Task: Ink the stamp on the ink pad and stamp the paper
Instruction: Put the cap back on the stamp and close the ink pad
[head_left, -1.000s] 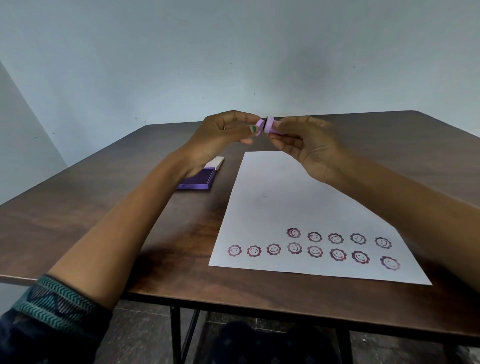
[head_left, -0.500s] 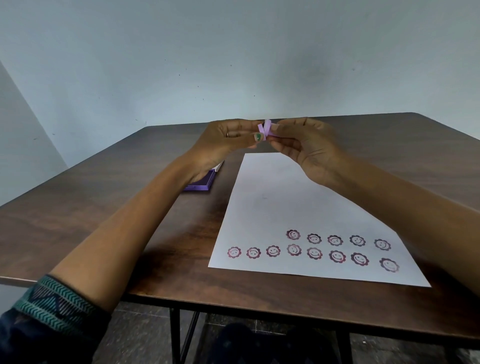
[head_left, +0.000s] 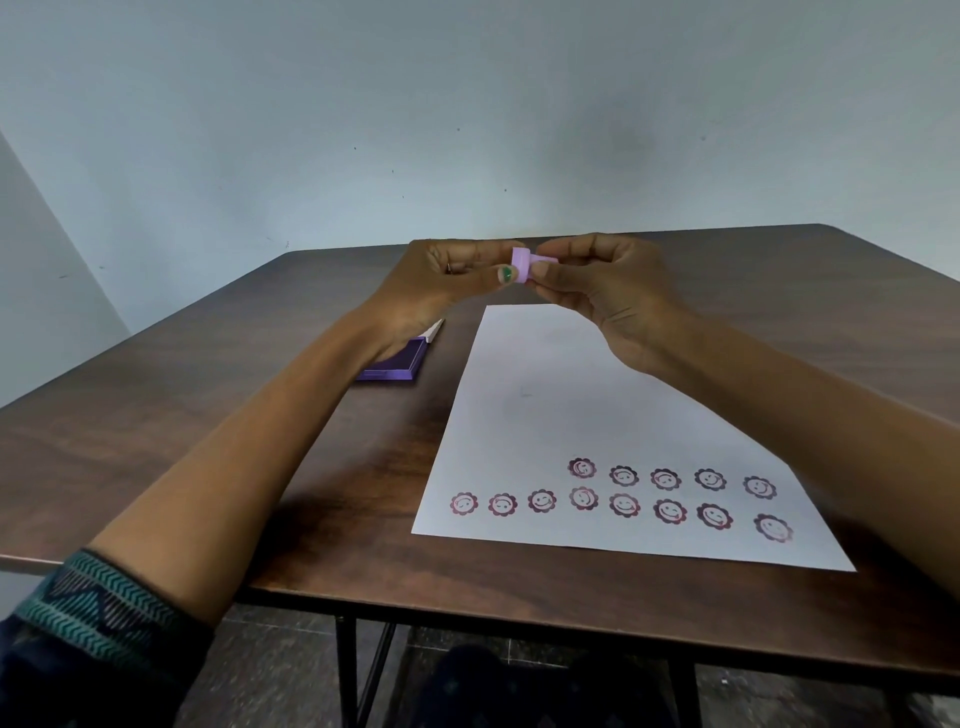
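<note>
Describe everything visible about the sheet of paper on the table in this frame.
The paper is one plain white sheet lying flat on the dark wooden table, right of the open purple ink pad and apart from it. Its near part carries two rows of purple flower-shaped smiley prints: eight in the near row, five in the row behind, thirteen in all. The far part is unstamped, with faint grey smudges. The right forearm overlaps its right edge in view; neither hand touches it.

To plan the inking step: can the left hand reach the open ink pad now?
Probably yes. The ink pad lies open just below the left hand, nothing covering it. But both hands pinch the purple stamp, so one must release it first.
</note>
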